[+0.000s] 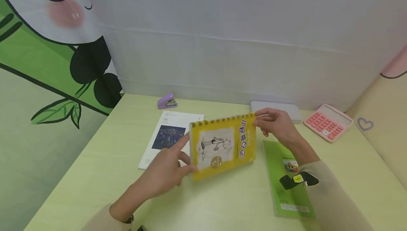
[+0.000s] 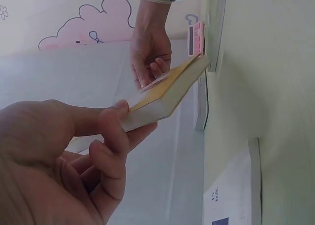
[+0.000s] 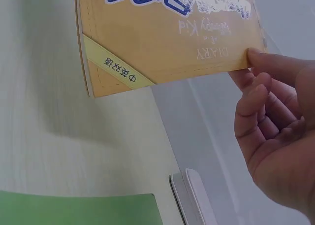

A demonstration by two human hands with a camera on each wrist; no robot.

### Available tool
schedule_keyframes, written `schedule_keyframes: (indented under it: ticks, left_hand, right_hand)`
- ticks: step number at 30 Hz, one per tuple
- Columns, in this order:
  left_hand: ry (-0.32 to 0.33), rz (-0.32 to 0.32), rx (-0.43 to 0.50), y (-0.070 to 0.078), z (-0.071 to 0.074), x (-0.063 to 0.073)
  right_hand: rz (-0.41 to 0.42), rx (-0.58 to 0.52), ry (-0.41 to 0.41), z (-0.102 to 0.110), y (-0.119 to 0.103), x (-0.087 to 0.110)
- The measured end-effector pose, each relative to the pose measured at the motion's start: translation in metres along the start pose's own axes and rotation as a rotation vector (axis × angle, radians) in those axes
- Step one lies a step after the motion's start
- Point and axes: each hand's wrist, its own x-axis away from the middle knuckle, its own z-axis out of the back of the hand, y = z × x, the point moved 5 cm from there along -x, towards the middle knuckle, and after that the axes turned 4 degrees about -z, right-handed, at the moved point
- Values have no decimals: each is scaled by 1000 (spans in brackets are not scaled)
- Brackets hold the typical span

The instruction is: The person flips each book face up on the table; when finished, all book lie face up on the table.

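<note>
Between both hands a yellow paperback book (image 1: 241,142) is held up over the table, its front cover tilted toward me and turned sideways. My left hand (image 1: 165,167) pinches its left edge, thumb on the cover and fingers behind. At the upper right corner my right hand (image 1: 276,123) pinches the book between thumb and fingers. The right wrist view shows the cover's "Diary of a Wimpy Kid" lettering upside down above the hand (image 3: 280,112). In the left wrist view the book's page block (image 2: 184,89) faces the camera.
A white booklet (image 1: 171,118) lies behind the left hand, with a purple stapler (image 1: 165,102) past it. Below the right forearm is a green book (image 1: 276,174). A pale flat case (image 1: 286,111) and a pink calculator (image 1: 329,122) lie at the back right, near the curtain (image 1: 222,65).
</note>
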Motion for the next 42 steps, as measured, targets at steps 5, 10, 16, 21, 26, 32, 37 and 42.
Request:
schedule_keyframes:
  ticks: [5, 10, 16, 21, 26, 32, 37, 42]
  left_hand:
    - [48, 38, 64, -11, 2, -5]
    - [55, 38, 79, -24, 2, -11]
    - [48, 46, 69, -42, 1, -21]
    - [14, 58, 82, -55, 0, -30]
    - [-33, 69, 74, -67, -1, -39]
    - [-93, 88, 45, -76, -3, -48]
    - [-138, 90, 42, -81, -4, -53]
    - [-167, 128, 54, -87, -5, -57]
  right_hand:
    - [-64, 36, 25, -2, 3, 0]
    - [-118, 44, 37, -5, 10, 0]
    - [-130, 27, 48, -8, 22, -2]
    - [-129, 21, 51, -13, 31, -6]
    - [-155, 49, 60, -18, 38, -6]
    - [-187, 121, 80, -23, 47, -7]
    - [-209, 153, 61, -25, 53, -8]
    - [-219, 194, 0, -25, 60, -10]
